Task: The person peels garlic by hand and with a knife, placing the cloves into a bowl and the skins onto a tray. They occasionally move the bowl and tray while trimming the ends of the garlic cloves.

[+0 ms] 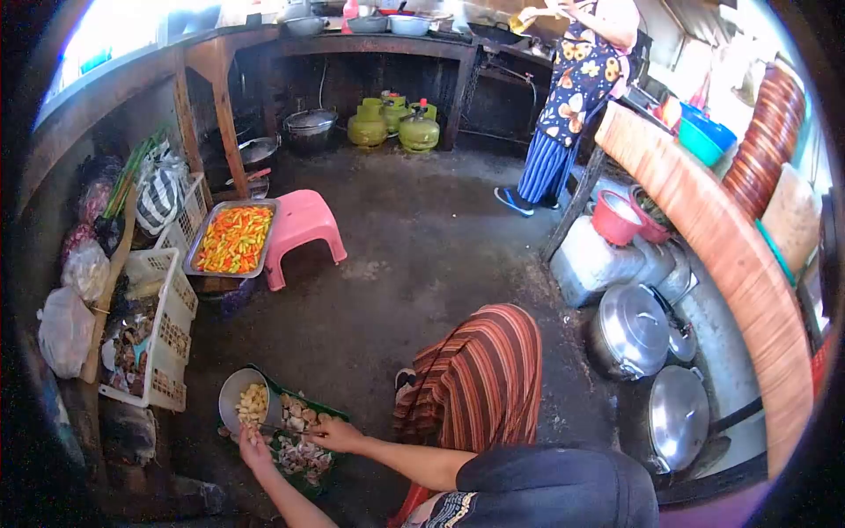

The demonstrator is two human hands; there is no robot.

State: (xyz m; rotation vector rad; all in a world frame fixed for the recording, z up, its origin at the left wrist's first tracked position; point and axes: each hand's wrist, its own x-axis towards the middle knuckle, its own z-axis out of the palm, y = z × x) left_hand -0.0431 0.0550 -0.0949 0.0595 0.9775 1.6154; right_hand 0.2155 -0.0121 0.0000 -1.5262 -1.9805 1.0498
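Observation:
My left hand [254,449] is closed at the lower edge of a metal bowl [227,398] with pale peeled pieces [253,403] in it; what its fingers hold is too small to name. My right hand [338,436] is wrapped round the handle of a knife [290,431], whose thin blade points left toward my left hand. Beneath both hands lies a green tray [339,414] with whole bulbs and a pile of peelings [304,459]. The bowl rests on the tray's left side.
A tray of red and yellow chillies [233,239] stands beside a pink stool [302,231]. White crates [167,339] line the left. Large lidded pots [632,330] stand right. Another person [572,106] stands at the far counter, near green gas cylinders [419,130].

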